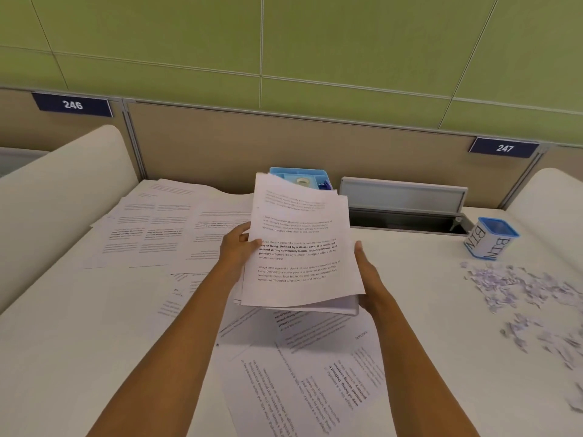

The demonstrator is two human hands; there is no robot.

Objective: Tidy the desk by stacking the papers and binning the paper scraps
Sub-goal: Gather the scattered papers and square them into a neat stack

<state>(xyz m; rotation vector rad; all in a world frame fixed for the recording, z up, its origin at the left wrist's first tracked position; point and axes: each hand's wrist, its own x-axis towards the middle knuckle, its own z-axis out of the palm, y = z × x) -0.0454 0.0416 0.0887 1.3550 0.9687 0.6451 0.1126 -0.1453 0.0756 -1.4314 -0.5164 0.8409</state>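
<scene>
A stack of printed papers [299, 247] is held up above the white desk [419, 294], tilted toward me. My left hand [238, 249] grips its left edge, thumb on the top sheet. My right hand [367, 279] holds the right edge and lower corner, fingers curled underneath. More loose printed sheets [151, 228] lie spread at the back left, and others [303, 373] lie askew on the desk below the stack. Torn paper scraps [520, 285] are scattered at the right. A small blue-rimmed container marked BIN [490, 242] stands behind the scraps.
A blue desk organiser [318, 178] with tape sits behind the held stack. A grey cable tray [407, 209] with its lid raised runs along the back partition. Curved white dividers [63, 190] rise at both sides of the desk.
</scene>
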